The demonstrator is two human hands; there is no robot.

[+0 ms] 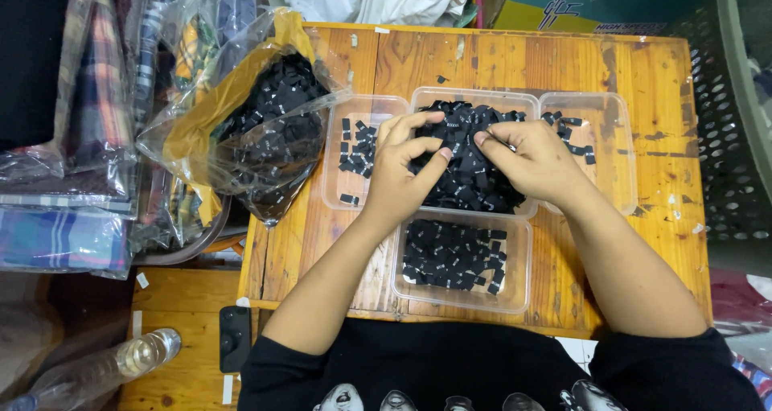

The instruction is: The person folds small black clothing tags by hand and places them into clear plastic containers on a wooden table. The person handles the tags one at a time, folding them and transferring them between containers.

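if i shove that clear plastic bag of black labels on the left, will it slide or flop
The plastic bag would probably flop and sag: its film is crumpled and slumps over the table edge. It is likely light. Loose labels may spill from its open mouth.

Both hands (406,166) (535,158) close together, fingers curled

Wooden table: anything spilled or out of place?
Mostly tidy. One small black tag lies loose on the wooden table, just beyond the middle clear tray. The plastic bag of tags slumps open over the table's left edge. Both hands are in the heaped middle tray.
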